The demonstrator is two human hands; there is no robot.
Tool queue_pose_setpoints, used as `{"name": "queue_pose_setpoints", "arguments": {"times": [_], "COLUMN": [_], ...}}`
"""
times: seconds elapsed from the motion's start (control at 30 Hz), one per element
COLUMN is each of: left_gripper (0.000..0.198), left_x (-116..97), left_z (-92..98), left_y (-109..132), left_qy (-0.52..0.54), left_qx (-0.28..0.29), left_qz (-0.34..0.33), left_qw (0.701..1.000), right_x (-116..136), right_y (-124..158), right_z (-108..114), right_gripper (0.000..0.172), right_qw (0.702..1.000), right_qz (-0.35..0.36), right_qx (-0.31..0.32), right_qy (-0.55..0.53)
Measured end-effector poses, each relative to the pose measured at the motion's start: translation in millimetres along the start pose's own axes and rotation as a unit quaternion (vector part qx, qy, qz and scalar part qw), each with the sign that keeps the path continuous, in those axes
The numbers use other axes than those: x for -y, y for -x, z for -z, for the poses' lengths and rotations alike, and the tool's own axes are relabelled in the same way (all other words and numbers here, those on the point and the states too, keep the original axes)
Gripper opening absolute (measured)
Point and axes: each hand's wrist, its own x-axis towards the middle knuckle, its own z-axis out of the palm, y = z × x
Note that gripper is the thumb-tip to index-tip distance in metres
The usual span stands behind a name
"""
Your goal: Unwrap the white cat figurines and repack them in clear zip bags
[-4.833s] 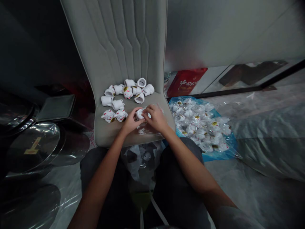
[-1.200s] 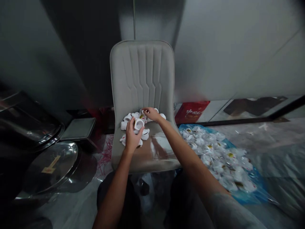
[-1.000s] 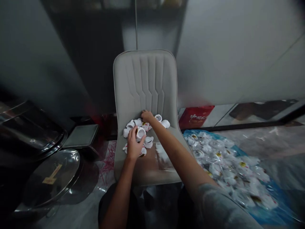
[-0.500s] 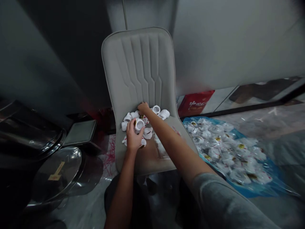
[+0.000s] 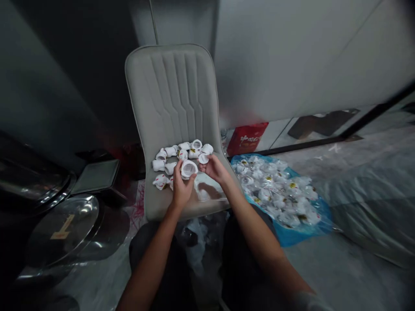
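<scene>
Pinching a hollow cat (image 5: pixel 189 169) with my left fingers (image 5: pixel 177 171), I judged it light, brittle, best held by the rim; my right fingers (image 5: pixel 208 163) curled by another cat (image 5: pixel 203 158), grip unclear.

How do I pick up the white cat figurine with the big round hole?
Hold the white cat figurine by its curved outer wall, coming from the left side, as the left hand does. Its round opening faces up, so fingers can wrap around the side.
</scene>
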Motion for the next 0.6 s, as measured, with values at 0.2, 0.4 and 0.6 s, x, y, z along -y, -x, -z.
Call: {"name": "queue_pose_setpoints", "arguments": {"times": [0.2,0.4,0.6], "left_gripper": [0.055,0.059,0.065], "left_x": [-5,-3,-3], "left_z": [-8.9,-17.7,-33.1], "left_y": [31,66,64], "left_qy": [-0.022,-0.026,-0.008], "left_qx": [0.018,0.116,0.081], "left_qz": [0.018,0.042,0.016], "left_qw": [0.999,0.992,0.997], "right_x": [-13,-15,-10], "right_y": [69,89,97], "right_z": [22,24,32], "right_gripper": [0.037,0.046,0.031], "right_qw": [0.995,0.999,0.976], "right_qz": [-0.073,0.005,0.094], "right_qx": [-0.020,-0.015,-0.005], "right_qy": [-0.065,0.051,0.195]}}
